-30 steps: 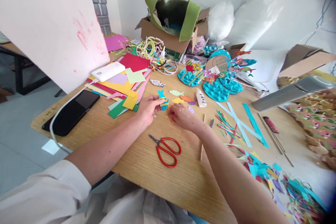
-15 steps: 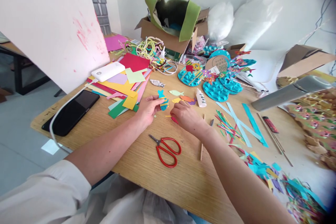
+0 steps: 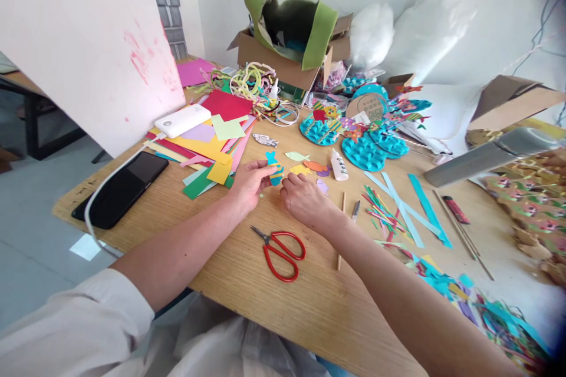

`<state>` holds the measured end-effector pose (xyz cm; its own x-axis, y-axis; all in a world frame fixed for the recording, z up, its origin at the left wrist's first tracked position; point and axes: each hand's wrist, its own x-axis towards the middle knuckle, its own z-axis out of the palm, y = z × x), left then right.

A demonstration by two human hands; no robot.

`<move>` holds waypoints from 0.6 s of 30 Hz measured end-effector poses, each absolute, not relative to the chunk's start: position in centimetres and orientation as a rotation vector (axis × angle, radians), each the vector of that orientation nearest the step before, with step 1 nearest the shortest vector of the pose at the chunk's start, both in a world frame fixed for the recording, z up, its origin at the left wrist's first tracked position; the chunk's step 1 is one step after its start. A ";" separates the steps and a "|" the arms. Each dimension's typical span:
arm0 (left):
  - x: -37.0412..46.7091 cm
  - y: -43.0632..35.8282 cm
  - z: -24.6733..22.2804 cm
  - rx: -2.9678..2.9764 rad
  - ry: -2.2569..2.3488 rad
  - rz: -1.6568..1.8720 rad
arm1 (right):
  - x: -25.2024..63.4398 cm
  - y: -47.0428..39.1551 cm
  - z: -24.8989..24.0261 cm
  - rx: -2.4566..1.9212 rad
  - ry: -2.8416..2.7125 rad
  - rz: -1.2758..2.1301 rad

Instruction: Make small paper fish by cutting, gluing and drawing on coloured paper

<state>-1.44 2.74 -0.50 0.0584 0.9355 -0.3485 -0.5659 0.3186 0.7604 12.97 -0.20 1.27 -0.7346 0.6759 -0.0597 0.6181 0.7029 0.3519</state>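
Note:
Between the thumb and fingers of my left hand (image 3: 250, 184) is a blue paper fish (image 3: 275, 169) with yellow stripes, held tail up above the table. My right hand (image 3: 303, 199) is close beside the fish's right edge, its fingers pinched together; whatever they hold is too small to make out. Behind my right hand lie a pale green paper fish (image 3: 297, 156), a yellow one (image 3: 300, 169), an orange one (image 3: 313, 165) and a lilac one (image 3: 322, 187). A white glue bottle (image 3: 339, 165) lies to their right. Red-handled scissors (image 3: 281, 252) rest nearer to me.
Coloured paper sheets (image 3: 230, 105), a white power bank (image 3: 183, 120) and a black phone (image 3: 121, 188) lie at left. Thin paper strips (image 3: 384, 212), a wooden stick (image 3: 341, 230) and a grey flask (image 3: 490, 156) are at right. Blue egg-tray crafts (image 3: 374, 150) stand behind.
My right hand has moved left and a little toward me, up to the fish. The lilac paper fish has come into view behind it. My left hand stays in place.

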 end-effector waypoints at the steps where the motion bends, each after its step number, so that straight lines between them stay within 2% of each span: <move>1: -1.5 2.7 -0.5 0.489 0.941 1.209 | 12.9 -0.1 1.2 1.042 2.723 0.472; 7: -1.4 2.7 -0.5 0.494 0.933 1.211 | 13.1 0.5 1.0 1.089 2.727 0.451; 11: -1.4 2.7 -0.2 0.491 0.947 1.213 | 14.0 1.2 0.9 1.399 2.788 0.198; 14: -1.5 2.7 -0.2 0.493 0.969 1.204 | 15.0 1.4 0.9 1.799 2.890 -0.246; 18: -1.6 2.8 -0.6 0.505 1.008 1.181 | 15.8 0.8 0.5 2.286 2.693 -1.219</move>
